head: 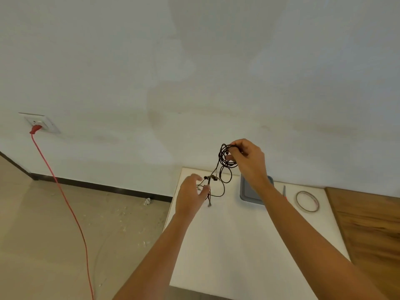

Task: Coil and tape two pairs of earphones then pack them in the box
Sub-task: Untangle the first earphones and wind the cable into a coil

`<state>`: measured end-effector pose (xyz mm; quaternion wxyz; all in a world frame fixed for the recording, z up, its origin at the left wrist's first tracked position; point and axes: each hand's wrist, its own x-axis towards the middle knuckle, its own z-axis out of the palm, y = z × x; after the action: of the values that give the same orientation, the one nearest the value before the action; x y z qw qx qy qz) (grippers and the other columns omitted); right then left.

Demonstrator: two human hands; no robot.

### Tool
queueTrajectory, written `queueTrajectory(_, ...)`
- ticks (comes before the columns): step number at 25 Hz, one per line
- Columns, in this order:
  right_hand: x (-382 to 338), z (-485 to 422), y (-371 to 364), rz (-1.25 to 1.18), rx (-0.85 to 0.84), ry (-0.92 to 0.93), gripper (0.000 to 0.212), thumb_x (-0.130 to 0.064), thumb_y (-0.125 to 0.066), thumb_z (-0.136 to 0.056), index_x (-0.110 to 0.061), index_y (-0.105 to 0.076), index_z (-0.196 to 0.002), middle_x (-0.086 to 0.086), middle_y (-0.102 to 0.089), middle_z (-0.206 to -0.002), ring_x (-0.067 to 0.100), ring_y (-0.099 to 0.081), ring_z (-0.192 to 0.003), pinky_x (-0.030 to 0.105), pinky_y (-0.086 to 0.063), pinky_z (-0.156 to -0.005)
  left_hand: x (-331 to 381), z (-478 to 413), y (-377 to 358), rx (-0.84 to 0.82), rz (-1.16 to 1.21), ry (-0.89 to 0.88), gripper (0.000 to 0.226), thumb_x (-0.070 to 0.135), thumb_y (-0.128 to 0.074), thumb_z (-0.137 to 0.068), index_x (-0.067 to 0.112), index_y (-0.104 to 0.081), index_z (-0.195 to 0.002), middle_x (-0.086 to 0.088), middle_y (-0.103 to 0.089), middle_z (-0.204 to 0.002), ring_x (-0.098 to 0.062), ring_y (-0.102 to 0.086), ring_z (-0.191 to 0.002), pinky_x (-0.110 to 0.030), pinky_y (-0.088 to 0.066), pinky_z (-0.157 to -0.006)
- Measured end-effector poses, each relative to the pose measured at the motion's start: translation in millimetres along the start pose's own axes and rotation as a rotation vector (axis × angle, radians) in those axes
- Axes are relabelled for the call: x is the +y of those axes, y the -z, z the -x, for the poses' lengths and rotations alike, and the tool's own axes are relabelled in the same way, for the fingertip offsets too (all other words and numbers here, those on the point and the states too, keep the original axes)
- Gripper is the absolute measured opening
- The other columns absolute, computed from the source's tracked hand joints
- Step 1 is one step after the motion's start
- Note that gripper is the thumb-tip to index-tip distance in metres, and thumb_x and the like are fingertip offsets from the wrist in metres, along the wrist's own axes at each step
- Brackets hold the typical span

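Holding the black earphones (226, 156) up over the white table (238, 245), the right hand (249, 161) has its fingers curled round several loops of cord, bunched into a rough coil. The height looks deliberate: it lets the loose end hang free so the cord falls straight instead of snagging on the table.

Below, the left hand (190, 195) sits beside that hanging tail, just under the small dark earbuds (213, 177). Its fingers are spread and blurred, with the thumb against a strand. I cannot tell whether it pinches the cord or only brushes it. It is probably there to steady the tail and feed it into the next loop.

Some thinner strands lie under the left hand, but I cannot tell whether they are a second pair.

The grey box (249, 191) lies on the table at the wall, partly hidden behind the right wrist, and the roll of tape (307, 201) lies flat to its right. Both are close by for the steps after winding. Coiling seems to be under way, with nothing taped or packed yet.
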<state>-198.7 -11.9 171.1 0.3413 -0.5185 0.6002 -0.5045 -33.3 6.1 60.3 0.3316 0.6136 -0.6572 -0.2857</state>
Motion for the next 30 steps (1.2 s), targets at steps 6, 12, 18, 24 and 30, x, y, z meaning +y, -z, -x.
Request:
queueTrajectory(6,-55.8,15.1,25.5,-0.035,-0.06,0.023,0.019,-0.011,-0.051,-0.092,-0.016,-0.069,-0.088,0.002,-0.074,-0.087,0.013,-0.073,-0.079,0.042,-0.059,-0.079,78.0,-19.3,39.8,-0.21,0.164,-0.105,0.019,0.024,-0.064,-0.089,0.015,-0.063,-0.105,0.005,-0.071,-0.096,-0.002,-0.062,-0.088,-0.005,-0.039,-0.067)
queueTrajectory(12,-87.0,15.9,54.0,-0.323,0.155,0.037,0.018,-0.005,-0.045,-0.09,-0.006,-0.063,-0.088,0.014,-0.072,-0.089,0.026,-0.071,-0.08,0.037,-0.058,-0.076,54.6,-2.3,41.1,-0.279,0.128,0.022,0.02,0.016,-0.044,-0.097,0.007,-0.059,-0.086,-0.007,-0.067,-0.084,-0.026,-0.061,-0.077,-0.034,-0.049,-0.074)
queueTrajectory(18,-90.6,11.3,63.7,-0.235,0.333,0.086,0.023,-0.011,-0.046,-0.088,-0.02,-0.066,-0.079,-0.006,-0.067,-0.081,0.006,-0.061,-0.079,0.021,-0.047,-0.076,61.4,2.7,46.4,-0.048,0.473,0.303,0.019,0.011,-0.036,-0.099,0.005,-0.052,-0.092,-0.005,-0.052,-0.084,-0.019,-0.062,-0.069,-0.035,-0.056,-0.069)
queueTrajectory(24,-79.9,14.1,88.1,-0.386,0.387,-0.161,0.019,-0.022,-0.04,-0.092,-0.015,-0.057,-0.09,0.009,-0.069,-0.085,0.019,-0.064,-0.075,0.03,-0.05,-0.072,90.1,-15.2,75.4,-0.026,0.945,0.552,0.016,0.013,-0.048,-0.095,0.012,-0.061,-0.087,-0.002,-0.048,-0.076,-0.012,-0.046,-0.064,-0.031,-0.056,-0.067)
queueTrajectory(30,-65.9,24.5,67.8,-0.065,-0.163,-0.289,0.025,-0.015,-0.041,-0.094,-0.016,-0.064,-0.103,0.006,-0.066,-0.103,0.017,-0.062,-0.079,0.027,-0.046,-0.07,158.2,-15.9,92.3,-0.295,0.953,0.212,0.018,0.017,-0.049,-0.099,0.012,-0.063,-0.091,0.0,-0.062,-0.081,-0.013,-0.061,-0.075,-0.037,-0.057,-0.085)
